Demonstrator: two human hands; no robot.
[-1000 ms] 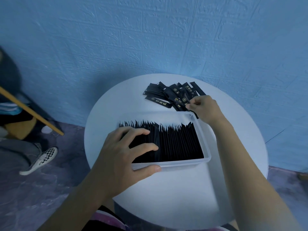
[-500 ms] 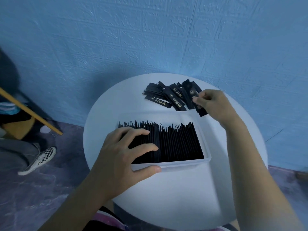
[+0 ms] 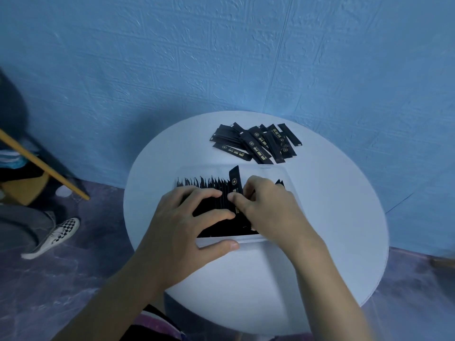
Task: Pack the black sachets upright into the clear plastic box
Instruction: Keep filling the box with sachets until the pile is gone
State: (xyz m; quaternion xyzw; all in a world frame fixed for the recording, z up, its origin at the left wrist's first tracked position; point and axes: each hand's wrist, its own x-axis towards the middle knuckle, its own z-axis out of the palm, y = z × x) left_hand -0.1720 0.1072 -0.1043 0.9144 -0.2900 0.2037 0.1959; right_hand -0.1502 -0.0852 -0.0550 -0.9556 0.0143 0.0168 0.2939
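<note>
- A second ago the right hand (image 3: 268, 207) was up at the loose pile of sachets (image 3: 256, 143) at the far side of the round table (image 3: 332, 217); now it is over the clear plastic box (image 3: 248, 240) with one sachet (image 3: 235, 183) pinched between thumb and fingers.
- That sachet stands upright, its top poking above the packed row (image 3: 204, 188), and seems to be going into a gap near the middle of the row.
- The left hand (image 3: 187, 225) has not shifted: fingers spread flat over the left part of the row, thumb pressed on the box's near wall, holding the packed ones back.
- By my reckoning one more is about in, with plenty left in the pile.
- The pile lies beyond the box, well apart from both hands.
</note>
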